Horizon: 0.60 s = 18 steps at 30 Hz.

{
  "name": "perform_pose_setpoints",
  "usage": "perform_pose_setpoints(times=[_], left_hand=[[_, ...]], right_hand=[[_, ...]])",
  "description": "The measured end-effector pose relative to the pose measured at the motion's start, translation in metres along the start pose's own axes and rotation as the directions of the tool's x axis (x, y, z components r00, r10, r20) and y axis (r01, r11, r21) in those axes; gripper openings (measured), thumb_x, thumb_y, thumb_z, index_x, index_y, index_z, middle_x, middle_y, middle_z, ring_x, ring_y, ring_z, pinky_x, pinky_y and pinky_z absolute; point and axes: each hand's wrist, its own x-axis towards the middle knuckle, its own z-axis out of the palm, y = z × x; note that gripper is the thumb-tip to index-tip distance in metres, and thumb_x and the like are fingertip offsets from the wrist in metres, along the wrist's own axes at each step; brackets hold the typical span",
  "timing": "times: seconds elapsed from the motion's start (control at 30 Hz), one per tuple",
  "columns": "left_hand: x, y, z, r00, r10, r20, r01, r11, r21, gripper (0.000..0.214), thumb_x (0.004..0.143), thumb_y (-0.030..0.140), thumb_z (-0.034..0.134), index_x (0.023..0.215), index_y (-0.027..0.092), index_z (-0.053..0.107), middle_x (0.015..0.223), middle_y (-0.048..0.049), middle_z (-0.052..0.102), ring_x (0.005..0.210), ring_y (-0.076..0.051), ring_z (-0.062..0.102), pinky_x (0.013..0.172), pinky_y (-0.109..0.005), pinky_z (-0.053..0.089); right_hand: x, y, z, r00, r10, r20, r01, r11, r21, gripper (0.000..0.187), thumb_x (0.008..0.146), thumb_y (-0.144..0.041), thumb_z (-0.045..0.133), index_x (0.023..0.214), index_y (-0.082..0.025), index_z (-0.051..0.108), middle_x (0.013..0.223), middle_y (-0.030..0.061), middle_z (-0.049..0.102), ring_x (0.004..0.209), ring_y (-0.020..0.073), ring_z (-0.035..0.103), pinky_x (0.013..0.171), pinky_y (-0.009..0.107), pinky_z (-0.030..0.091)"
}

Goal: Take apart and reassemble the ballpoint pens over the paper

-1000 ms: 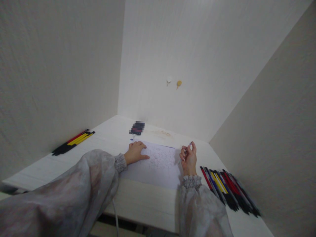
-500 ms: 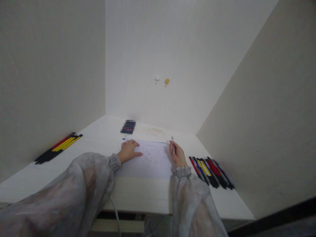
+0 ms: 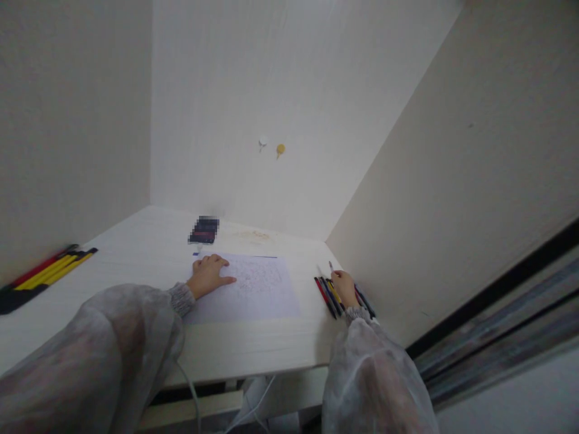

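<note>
My left hand (image 3: 208, 276) lies flat with fingers spread on the left part of a sheet of paper (image 3: 253, 304), which carries fine, dense markings too small to read. My right hand (image 3: 344, 287) is over a row of pens (image 3: 326, 296) on the right of the desk, its fingers closed on a slim pen (image 3: 331, 266) whose end sticks up past them. Red, yellow, blue and black pens in the row are partly hidden beneath that hand. Both forearms wear translucent grey sleeves with elastic cuffs.
On the left lies a group of red, yellow and black pens (image 3: 49, 271). A pixelated dark object (image 3: 204, 230) rests at the back of the white desk (image 3: 253, 343). Two hooks (image 3: 280, 149) are on the back wall. Cables (image 3: 192, 386) hang below the front edge.
My right hand has moved right, from the paper's edge to over the row of pens, still holding the pen. My left hand stays on the paper. The view has turned to the right.
</note>
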Motion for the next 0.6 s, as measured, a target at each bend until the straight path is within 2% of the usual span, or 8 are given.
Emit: perform_pose_setpoints(times=[0.1,0.23,0.43,0.6], left_hand=[[0.001,0.0,0.0,1.0,-0.005,0.005,0.005,1.0,-0.007,0.054,0.06,0.059,0.049,0.098,0.021,0.056,0.107,-0.0099,0.051,0.1,-0.03,0.04,0.08,-0.04,0.025],[0.001,-0.001,0.0,1.0,0.004,0.001,-0.004,1.0,-0.006,0.055,0.059,0.06,0.048,0.097,0.021,0.056,0.106,-0.0101,0.051,0.099,-0.03,0.041,0.08,-0.041,0.026],[0.001,-0.001,0.001,1.0,-0.001,-0.007,0.001,1.0,-0.009,0.053,0.059,0.058,0.049,0.096,0.021,0.056,0.105,-0.0103,0.051,0.098,-0.029,0.042,0.08,-0.041,0.026],[0.0,0.0,0.0,1.0,-0.002,-0.013,0.001,1.0,-0.021,0.052,0.06,0.056,0.05,0.096,0.019,0.056,0.105,-0.0108,0.051,0.098,-0.029,0.042,0.081,-0.041,0.025]], right_hand=[[0.001,0.019,-0.024,1.0,0.012,-0.028,-0.02,0.957,-0.289,0.017,0.069,-0.022,0.048,0.072,-0.01,0.06,0.077,0.0151,0.062,0.077,0.0203,0.057,0.066,0.028,0.038],[-0.006,0.033,-0.03,0.999,0.038,-0.037,-0.052,0.841,-0.539,0.02,0.073,-0.024,0.045,0.079,-0.012,0.06,0.082,0.0163,0.062,0.083,0.0219,0.057,0.068,0.029,0.039],[-0.011,0.033,-0.016,0.997,0.0,-0.079,-0.057,0.691,-0.72,0.024,0.077,-0.018,0.039,0.087,-0.009,0.059,0.09,0.0192,0.06,0.086,0.0231,0.057,0.07,0.031,0.04],[-0.011,0.028,-0.011,0.995,-0.049,-0.091,-0.041,0.628,-0.777,0.025,0.078,-0.017,0.037,0.085,-0.009,0.06,0.088,0.0191,0.06,0.084,0.0249,0.057,0.069,0.033,0.04]])
